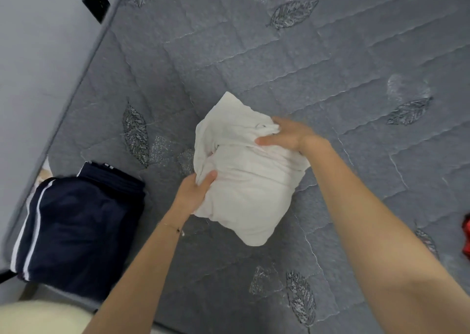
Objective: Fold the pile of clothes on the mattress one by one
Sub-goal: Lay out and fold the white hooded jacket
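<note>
A white garment (244,181), folded into a rumpled bundle, is held just above the grey quilted mattress (330,66) near its middle. My left hand (195,191) grips the bundle's lower left side, thumb on top of the cloth. My right hand (284,135) grips its upper right edge, fingers curled into the fabric. A folded navy garment with white stripes (81,226) lies at the mattress's left edge.
A red piece of clothing (466,237) shows at the right border. A pale wall (38,66) with a black socket plate (95,0) runs along the mattress's left side. A cream-coloured cloth (38,318) fills the bottom left corner.
</note>
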Tool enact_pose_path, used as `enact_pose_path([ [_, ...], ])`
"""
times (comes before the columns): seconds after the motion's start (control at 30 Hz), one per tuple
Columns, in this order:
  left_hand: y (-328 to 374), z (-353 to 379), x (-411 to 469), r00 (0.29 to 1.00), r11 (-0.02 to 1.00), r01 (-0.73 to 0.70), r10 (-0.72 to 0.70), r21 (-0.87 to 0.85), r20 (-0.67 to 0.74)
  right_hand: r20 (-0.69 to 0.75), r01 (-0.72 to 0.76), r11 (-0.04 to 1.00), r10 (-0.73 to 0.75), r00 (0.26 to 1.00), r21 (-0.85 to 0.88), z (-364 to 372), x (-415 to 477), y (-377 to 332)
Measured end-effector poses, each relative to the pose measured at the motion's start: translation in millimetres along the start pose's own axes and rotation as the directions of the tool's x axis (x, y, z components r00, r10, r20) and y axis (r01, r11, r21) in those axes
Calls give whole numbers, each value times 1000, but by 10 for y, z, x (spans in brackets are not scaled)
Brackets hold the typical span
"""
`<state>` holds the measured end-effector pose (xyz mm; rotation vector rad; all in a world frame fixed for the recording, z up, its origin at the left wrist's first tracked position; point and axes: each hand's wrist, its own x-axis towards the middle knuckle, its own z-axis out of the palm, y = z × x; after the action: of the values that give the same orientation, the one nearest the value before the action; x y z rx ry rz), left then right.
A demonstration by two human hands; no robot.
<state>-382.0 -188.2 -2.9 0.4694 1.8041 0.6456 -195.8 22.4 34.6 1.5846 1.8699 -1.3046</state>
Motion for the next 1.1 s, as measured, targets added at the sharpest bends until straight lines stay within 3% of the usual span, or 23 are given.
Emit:
enact_pose_path([
  [0.07,5,-46,-16,1000,993,-24,24,118,-2,29,-51,998,50,998,25,92,-131,142],
  [0.23,154,27,-71,992,897,-114,123,426,5,52,-230,928,225,973,292,341,-658,719],
  [0.3,269,163,-90,974,784,-194,228,590,17,115,-314,855,293,949,413,460,-889,956],
  [0.43,464,498,-142,862,431,-342,497,835,96,248,-385,667,296,923,638,674,-1318,1331],
  [0.5,466,616,-186,787,380,-404,608,832,104,257,-380,631,282,925,677,768,-1443,1462],
  [0.57,394,665,-219,739,416,-418,673,808,37,193,-351,627,308,932,695,857,-1505,1502],
  [0.63,295,683,-249,758,524,-380,648,762,-68,35,-314,720,374,927,619,976,-1522,1562],
  [0.7,179,627,-289,844,740,-301,501,601,-194,-151,-261,825,380,912,501,1077,-1515,1593],
  [0.77,75,522,-366,960,963,-187,221,195,-172,-184,-116,742,310,933,661,1135,-1549,1564],
  [0.83,-70,438,-458,998,994,-65,63,-90,-27,-129,-41,575,252,959,817,1161,-1594,1512],
  [1.0,-320,387,-562,978,989,146,-146,12,149,-42,-80,500,228,973,862,1224,-1596,1529],
  [1.1,-354,403,-563,959,985,173,-175,28,222,-1,-109,494,218,976,863,1207,-1583,1511],
])
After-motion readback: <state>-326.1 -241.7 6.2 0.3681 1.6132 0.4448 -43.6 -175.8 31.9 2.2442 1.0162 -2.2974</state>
